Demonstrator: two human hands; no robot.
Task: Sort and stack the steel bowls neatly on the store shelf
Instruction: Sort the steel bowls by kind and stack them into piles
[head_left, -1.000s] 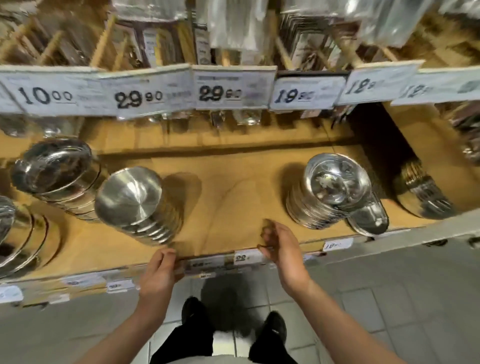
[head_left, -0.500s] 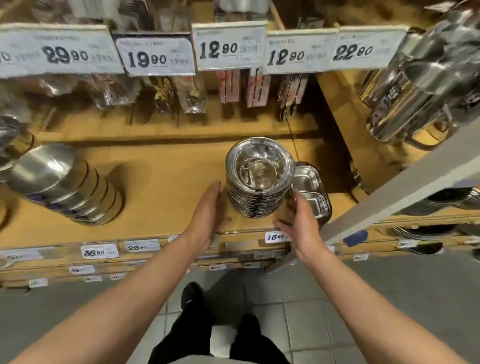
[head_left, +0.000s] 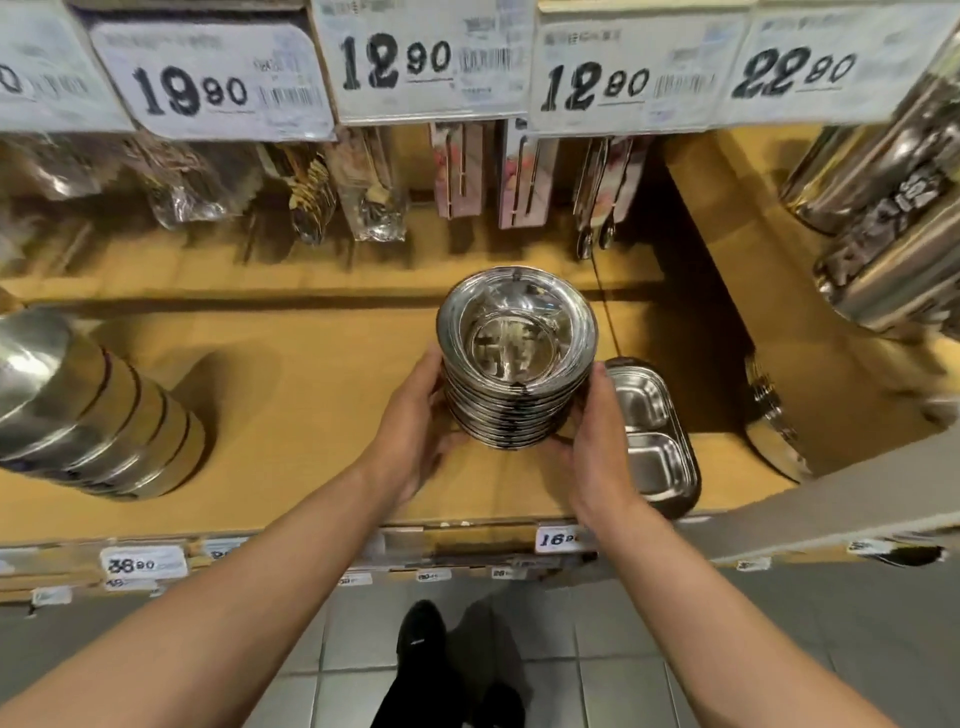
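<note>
Both hands clasp the stack of bowls (head_left: 511, 395) standing upright on the shelf (head_left: 322, 415), openings up: left hand (head_left: 415, 431) and right hand (head_left: 597, 441) curl fingers around its sides.

Silver bowl stack (head_left: 514, 384); tan shelf (head_left: 322, 405); white price tags (head_left: 431, 57), black numerals; grey floor tiles (head_left: 623, 691).

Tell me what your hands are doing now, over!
Left hand and right hand both grip the stack of steel bowls. Stack upright on the shelf. Divided steel tray sits close on its right.
</note>
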